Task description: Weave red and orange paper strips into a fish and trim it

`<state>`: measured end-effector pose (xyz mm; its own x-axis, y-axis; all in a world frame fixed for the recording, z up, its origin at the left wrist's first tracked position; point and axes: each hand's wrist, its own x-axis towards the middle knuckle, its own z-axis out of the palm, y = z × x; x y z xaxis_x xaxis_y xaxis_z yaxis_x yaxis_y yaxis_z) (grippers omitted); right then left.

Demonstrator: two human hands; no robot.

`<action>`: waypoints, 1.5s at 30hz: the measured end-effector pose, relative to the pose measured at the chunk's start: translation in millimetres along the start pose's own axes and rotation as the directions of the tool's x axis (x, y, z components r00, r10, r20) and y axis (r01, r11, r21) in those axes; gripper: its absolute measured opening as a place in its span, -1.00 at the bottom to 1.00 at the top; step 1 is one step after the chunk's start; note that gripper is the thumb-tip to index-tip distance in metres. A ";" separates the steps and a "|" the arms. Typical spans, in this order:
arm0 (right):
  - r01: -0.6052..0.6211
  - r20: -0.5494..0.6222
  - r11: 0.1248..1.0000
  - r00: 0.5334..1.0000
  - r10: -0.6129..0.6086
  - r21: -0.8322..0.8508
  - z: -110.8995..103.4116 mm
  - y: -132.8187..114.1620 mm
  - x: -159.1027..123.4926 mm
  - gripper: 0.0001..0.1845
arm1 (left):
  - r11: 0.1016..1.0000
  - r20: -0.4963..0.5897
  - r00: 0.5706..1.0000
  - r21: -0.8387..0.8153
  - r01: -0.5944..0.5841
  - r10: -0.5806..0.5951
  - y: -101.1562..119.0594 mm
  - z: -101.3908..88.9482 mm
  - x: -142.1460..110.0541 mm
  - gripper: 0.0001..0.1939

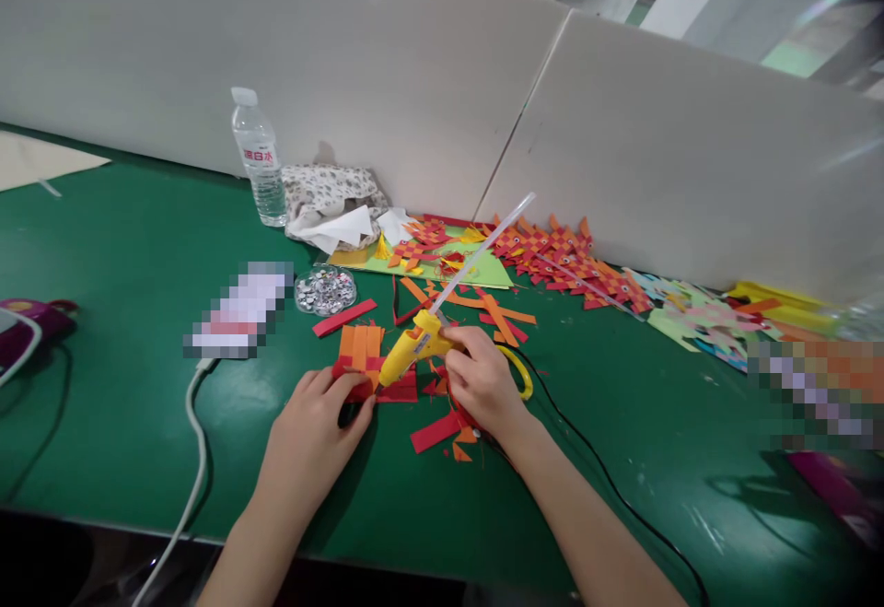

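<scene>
My right hand (482, 375) is wrapped round the handle of a yellow hot glue gun (406, 351). A long clear glue stick (483, 252) rises from the back of the gun, and its nozzle points down at a piece of crossed orange and red paper strips (362, 344). With thumb and index finger close to the nozzle, my left hand (314, 423) grips the near edge of that paper piece. Loose red strips (436, 432) and small orange scraps (462, 450) lie beside and below my right hand. Yellow scissor handles (523, 375) show partly behind it.
A water bottle (259, 160), a patterned cloth pouch (335, 192) and a dish of googly eyes (324, 290) stand farther back. Finished woven paper fish (552, 252) pile along the partition. A phone (241, 308) with a white cable lies left. The gun's black cord (600, 464) runs right.
</scene>
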<state>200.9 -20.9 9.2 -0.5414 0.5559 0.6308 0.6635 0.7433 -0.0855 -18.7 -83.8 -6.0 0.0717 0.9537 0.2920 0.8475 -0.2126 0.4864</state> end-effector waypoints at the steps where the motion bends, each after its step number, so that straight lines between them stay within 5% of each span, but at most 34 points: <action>1: 0.004 0.008 1.000 1.000 -0.004 0.000 -0.2 0.3 0.0 -0.74 | 1.000 0.000 1.000 -0.001 -0.001 0.001 -0.3 0.2 0.0 -0.83; 19: -0.001 0.017 1.000 1.000 0.001 -0.019 0.3 2.4 0.1 -0.73 | 1.000 -0.003 1.000 0.004 -0.004 0.004 0.1 -1.2 0.8 -0.80; 33: -0.021 0.087 1.000 0.996 0.020 0.002 1.1 4.6 0.9 -0.74 | 0.994 -0.030 0.999 0.100 -0.035 0.039 0.9 1.8 -3.8 -0.54; 38: -0.153 -0.018 0.988 0.988 0.153 -0.005 -1.8 15.2 -2.1 -0.70 | 0.987 -0.013 0.996 0.133 -0.087 0.090 1.6 -0.8 -2.9 -0.50; 45: -0.409 -0.115 0.909 0.910 0.398 -0.085 5.4 35.0 -5.9 -0.73 | 0.989 -0.059 0.997 0.146 -0.038 0.047 5.9 -5.9 -6.2 -0.51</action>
<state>224.6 3.8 -1.6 -0.1692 0.7593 0.6284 0.8678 0.4170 -0.2702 -17.3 -92.2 0.0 0.0801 0.9285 0.3626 0.9118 -0.2152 0.3498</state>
